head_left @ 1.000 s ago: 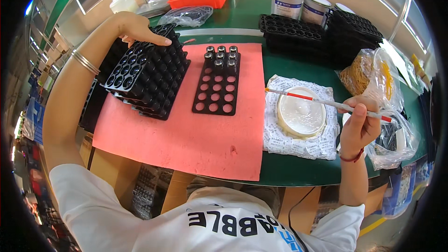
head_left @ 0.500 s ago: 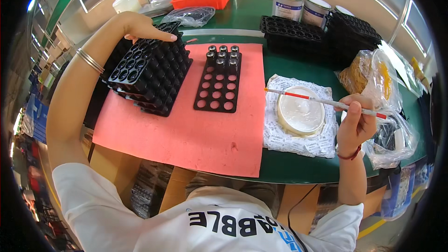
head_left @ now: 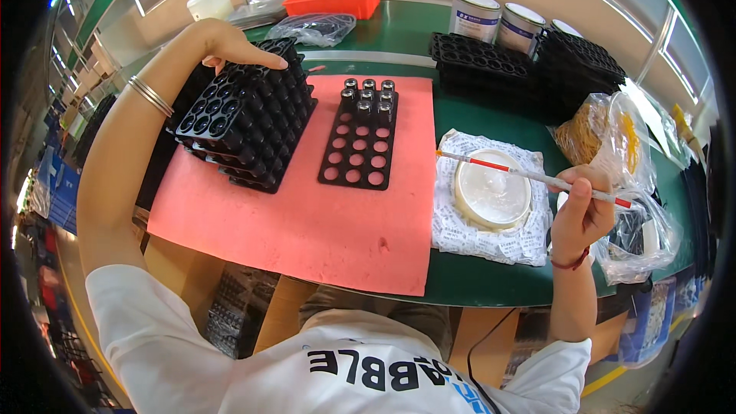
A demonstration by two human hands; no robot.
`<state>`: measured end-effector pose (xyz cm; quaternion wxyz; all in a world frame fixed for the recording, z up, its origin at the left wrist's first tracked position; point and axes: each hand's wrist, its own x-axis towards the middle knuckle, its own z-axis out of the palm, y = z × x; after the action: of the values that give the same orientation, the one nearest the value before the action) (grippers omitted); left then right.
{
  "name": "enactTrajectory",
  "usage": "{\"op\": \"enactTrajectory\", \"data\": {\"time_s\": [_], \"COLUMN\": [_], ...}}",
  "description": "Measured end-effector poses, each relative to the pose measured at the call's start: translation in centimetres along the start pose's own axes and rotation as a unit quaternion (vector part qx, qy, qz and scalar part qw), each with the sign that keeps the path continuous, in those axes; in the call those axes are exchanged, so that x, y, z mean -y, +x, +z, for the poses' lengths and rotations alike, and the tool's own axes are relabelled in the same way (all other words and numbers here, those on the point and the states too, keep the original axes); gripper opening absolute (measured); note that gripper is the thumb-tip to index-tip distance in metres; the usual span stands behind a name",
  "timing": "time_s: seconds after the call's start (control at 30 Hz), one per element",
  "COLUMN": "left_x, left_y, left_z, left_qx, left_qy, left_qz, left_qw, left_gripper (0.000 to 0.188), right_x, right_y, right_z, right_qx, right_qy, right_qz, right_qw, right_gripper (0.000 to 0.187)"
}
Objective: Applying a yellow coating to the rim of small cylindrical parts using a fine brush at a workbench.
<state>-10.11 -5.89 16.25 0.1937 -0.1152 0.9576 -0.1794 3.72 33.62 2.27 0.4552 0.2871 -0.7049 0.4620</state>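
Red-and-white rod (head_left: 529,175), clamped in right hand (head_left: 584,211), right of pink mat (head_left: 307,238).
Long axis leftward, tip just beside mat's right edge; over mat's left part, black tray stack (head_left: 268,119) under left hand (head_left: 238,46), cannot tell grip.

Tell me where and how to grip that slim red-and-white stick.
I'd pinch the stick on its pale shaft, well back from its yellowish tip, coming from the right, as the right hand does. It is slim, suiting a thumb-and-finger hold, and its tip points left, away from that approach.
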Motion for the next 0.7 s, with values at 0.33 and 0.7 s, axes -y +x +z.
{"op": "enactTrajectory", "data": {"time_s": [0.33, 0.7], "left_x": [-0.6, -0.4], "left_y": [0.5, 1.6], "left_z": [-0.2, -0.5], "left_qx": [0.008, 0.024], "left_qy": [0.007, 0.008], "left_qz": [-0.023, 0.004], "left_qw": [1.000, 1.000], "left_gripper": [0.107, 0.090], "right_x": [0.2, 0.0], "right_y": [0.0, -0.2], "right_z": [0.3, 0.4], "right_qx": [-0.002, 0.001], "right_qy": [0.000, -0.005], "right_qz": [-0.031, -0.021], "right_qw": [1.000, 1.000], "right_gripper": [0.020, 0.021]}}
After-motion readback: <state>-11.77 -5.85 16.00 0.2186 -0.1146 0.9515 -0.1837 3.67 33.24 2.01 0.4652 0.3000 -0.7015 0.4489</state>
